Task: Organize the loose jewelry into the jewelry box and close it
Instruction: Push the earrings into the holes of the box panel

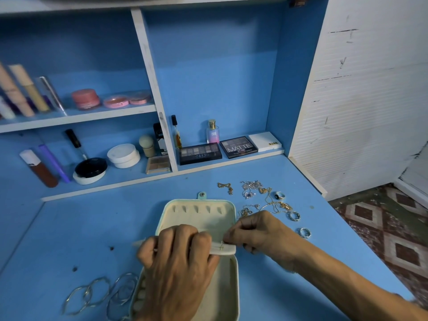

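Blue painted wood makes up the desk top (69, 228) and the shelf unit (208, 66) far behind the grip, where two dark eyeshadow palettes (200, 154) and a small clear perfume bottle (212, 132) stand among other cosmetics. Directly under the grip lies the pale blue rectangular jewelry box (232, 295), open. Its cream-lined lid (201, 218) is folded back flat on the far side of the hands and shows a row of five small hooks, while its base reaches toward the camera beneath the wrist. Across the hinge line runs a cream fabric flap (225, 249). The left hand (176, 262) is curled over the flap from above, knuckles up, and grips it along most of its length. The right hand (257, 230) comes in from the right and pinches the flap's right end between thumb and forefinger, just beside the left hand's fingertips. Whether anything small sits under that pinch cannot be told. Several thin silver wire bangles (102, 295) lie overlapped on the desk to the left of the left wrist, touching the base's left wall. Beyond the right hand a tangle of silver and gold chains (252, 188) is spread loose, with a short gold chain (225, 186) apart at its left. A ring with a dark stone (279, 195) lies farther off, and two plain silver rings (294, 215) lie just right of the right hand's knuckles.
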{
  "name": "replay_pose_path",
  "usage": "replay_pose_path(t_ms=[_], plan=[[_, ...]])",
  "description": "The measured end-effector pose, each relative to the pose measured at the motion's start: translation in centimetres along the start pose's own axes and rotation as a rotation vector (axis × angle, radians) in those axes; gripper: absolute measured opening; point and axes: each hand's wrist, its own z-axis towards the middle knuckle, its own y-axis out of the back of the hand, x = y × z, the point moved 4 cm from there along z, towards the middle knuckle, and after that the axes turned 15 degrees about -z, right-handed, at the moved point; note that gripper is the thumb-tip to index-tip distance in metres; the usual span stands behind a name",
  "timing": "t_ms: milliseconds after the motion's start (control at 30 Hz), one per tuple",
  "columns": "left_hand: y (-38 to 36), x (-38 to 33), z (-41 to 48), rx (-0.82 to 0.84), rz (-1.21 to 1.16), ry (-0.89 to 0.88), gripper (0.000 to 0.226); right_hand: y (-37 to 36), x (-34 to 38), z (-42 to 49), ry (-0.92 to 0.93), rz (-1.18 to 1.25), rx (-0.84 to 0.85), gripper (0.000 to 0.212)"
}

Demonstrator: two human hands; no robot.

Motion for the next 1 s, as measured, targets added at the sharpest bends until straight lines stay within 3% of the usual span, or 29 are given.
replay_pose_path(t_ms=[633, 1000], plan=[[0.1, 0.1, -0.1, 0.021, -0.009, -0.006, 0.044, 0.4, 1.4, 0.0, 0.188, -0.177, 0.025, 0.010], [0.1, 0.1, -0.2, 0.018, -0.008, -0.013, 0.045, 0.7, 1.0, 0.6, 0.142, -0.139, 0.116, 0.010]])
